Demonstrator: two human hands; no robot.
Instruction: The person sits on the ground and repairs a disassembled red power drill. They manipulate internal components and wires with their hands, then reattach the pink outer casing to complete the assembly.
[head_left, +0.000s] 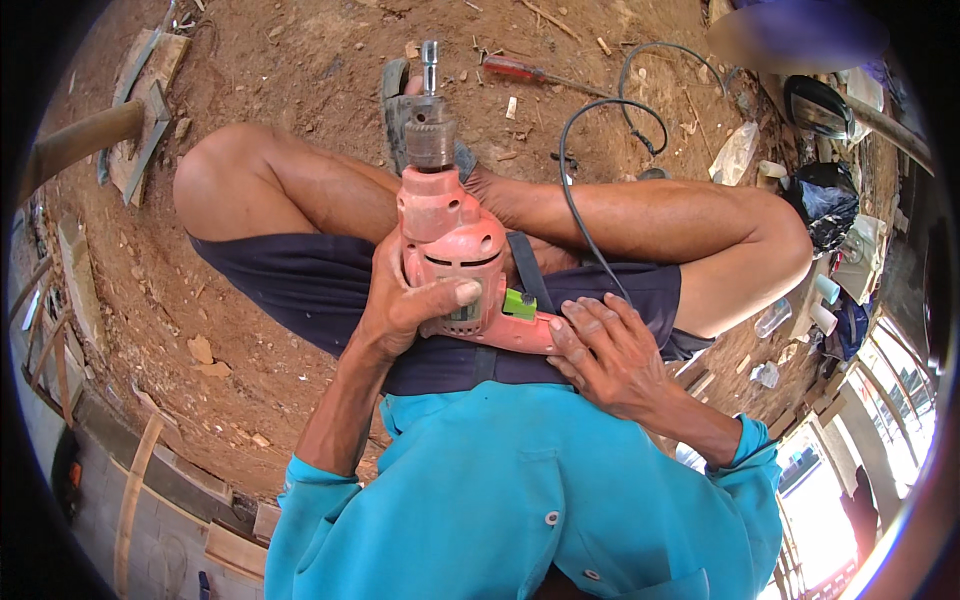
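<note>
A worn red electric drill point(450, 235) lies across my lap, its metal chuck point(430, 135) pointing away from me. A shiny socket bit point(430, 70) stands out of the chuck. My left hand point(405, 300) is wrapped round the drill's body from the left, thumb across the top. My right hand point(615, 355) is closed over the end of the handle, fingers close together; their undersides are hidden. A bright green trigger point(519, 303) shows on the handle between my hands. The black cord point(577, 200) runs from near my right hand toward the far right.
A red-handled screwdriver point(515, 69) lies on the dirt ground point(300, 60) beyond my crossed legs. At the far left is a wooden post point(85, 140) with boards. Plastic bags and a clear cup point(773, 318) litter the right side. Wooden strips point(135, 490) lie at the lower left.
</note>
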